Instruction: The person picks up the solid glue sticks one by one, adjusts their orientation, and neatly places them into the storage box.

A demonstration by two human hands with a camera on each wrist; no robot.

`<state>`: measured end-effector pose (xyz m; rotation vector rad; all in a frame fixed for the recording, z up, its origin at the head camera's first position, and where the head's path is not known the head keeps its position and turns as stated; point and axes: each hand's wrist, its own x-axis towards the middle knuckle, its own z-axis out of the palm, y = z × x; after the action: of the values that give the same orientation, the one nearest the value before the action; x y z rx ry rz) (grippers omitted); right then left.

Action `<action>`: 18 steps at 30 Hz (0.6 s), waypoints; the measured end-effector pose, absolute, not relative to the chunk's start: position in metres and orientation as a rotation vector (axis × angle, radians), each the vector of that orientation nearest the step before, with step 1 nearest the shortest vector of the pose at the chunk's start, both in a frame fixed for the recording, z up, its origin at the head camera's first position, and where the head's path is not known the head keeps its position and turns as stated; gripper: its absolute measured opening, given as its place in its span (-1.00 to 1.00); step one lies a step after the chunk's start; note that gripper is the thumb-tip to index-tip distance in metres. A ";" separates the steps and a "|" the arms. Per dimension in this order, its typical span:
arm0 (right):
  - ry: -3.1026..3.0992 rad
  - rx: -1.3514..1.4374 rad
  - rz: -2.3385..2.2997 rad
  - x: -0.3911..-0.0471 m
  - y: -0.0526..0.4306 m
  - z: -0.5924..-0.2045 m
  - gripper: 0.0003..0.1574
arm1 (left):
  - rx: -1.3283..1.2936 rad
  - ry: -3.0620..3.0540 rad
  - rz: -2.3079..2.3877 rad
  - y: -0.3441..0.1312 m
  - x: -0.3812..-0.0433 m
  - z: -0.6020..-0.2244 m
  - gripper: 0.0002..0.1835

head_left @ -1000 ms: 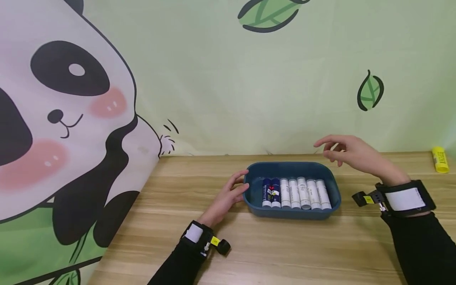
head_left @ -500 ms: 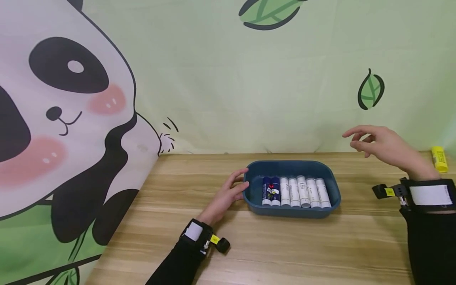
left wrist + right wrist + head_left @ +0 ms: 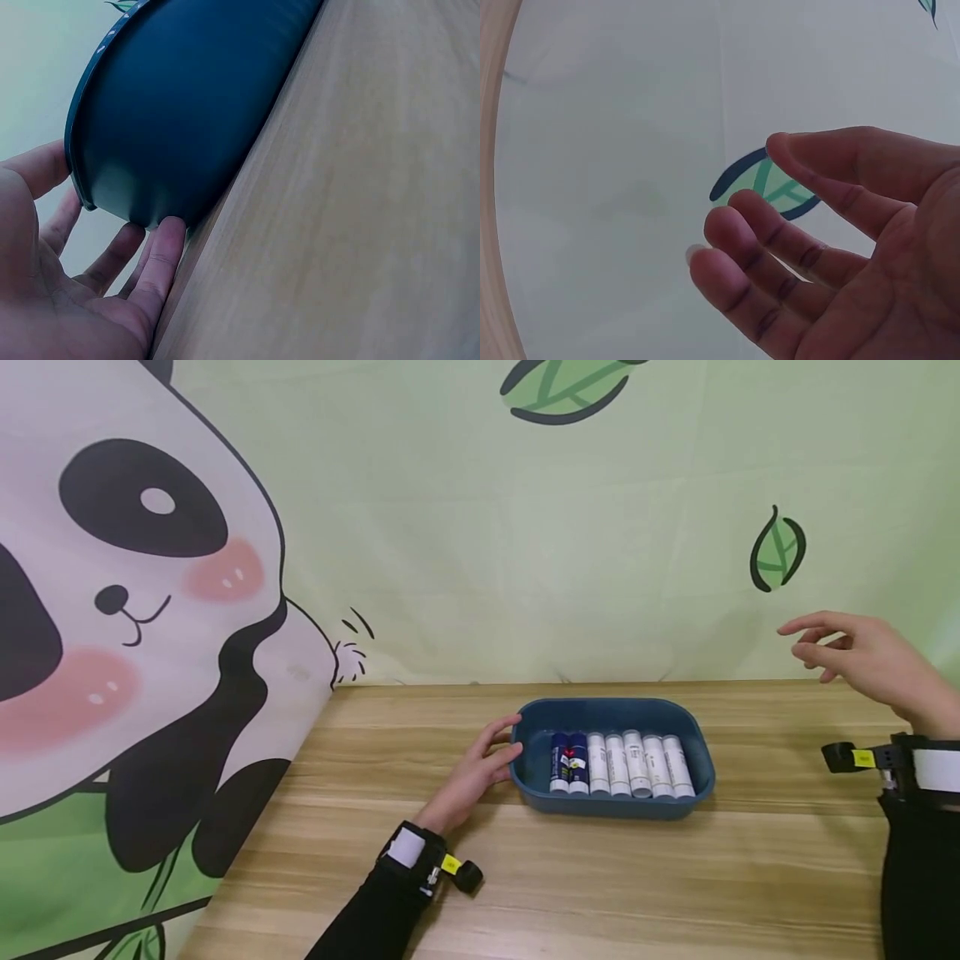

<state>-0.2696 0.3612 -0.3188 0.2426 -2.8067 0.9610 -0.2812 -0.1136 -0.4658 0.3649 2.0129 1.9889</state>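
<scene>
A dark blue plastic basket (image 3: 613, 807) stands on the wooden table. Inside it lie two navy glue sticks (image 3: 578, 764) and several white glue sticks (image 3: 637, 766), side by side in one row. At the basket's left end my left hand (image 3: 476, 768) touches the wall with spread fingers. The left wrist view shows those fingertips (image 3: 171, 229) against the outside of the basket (image 3: 180, 112). My right hand (image 3: 870, 656) is in the air to the right, loosely bent and holding nothing; the right wrist view shows its bare fingers (image 3: 731, 232).
Behind the table (image 3: 637, 885) hangs a pale green backdrop (image 3: 480, 527) printed with a panda (image 3: 247, 727) and leaves. The basket is set toward the back edge of the table. Each wrist wears a black strap with a small camera (image 3: 468, 877).
My right hand has moved to the right, away from the basket. The yellow stick at the far right no longer shows, as the right forearm covers its spot. The left hand stays put.
</scene>
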 end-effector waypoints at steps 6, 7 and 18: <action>-2.784 0.151 0.938 -0.265 0.373 -0.319 -0.48 | 0.362 2.004 1.987 -0.115 -0.279 -0.466 -0.41; -2.783 0.123 0.929 -0.264 0.375 -0.319 -0.47 | 0.363 2.005 1.984 -0.115 -0.279 -0.466 -0.41; -2.729 -0.142 0.981 -0.259 0.395 -0.327 -0.42 | 0.381 2.012 1.957 -0.116 -0.279 -0.464 -0.40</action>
<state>-0.2590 0.3947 -0.3273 -0.1418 -2.7286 0.9809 -0.2794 -0.1164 -0.4639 0.3813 2.0119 1.9571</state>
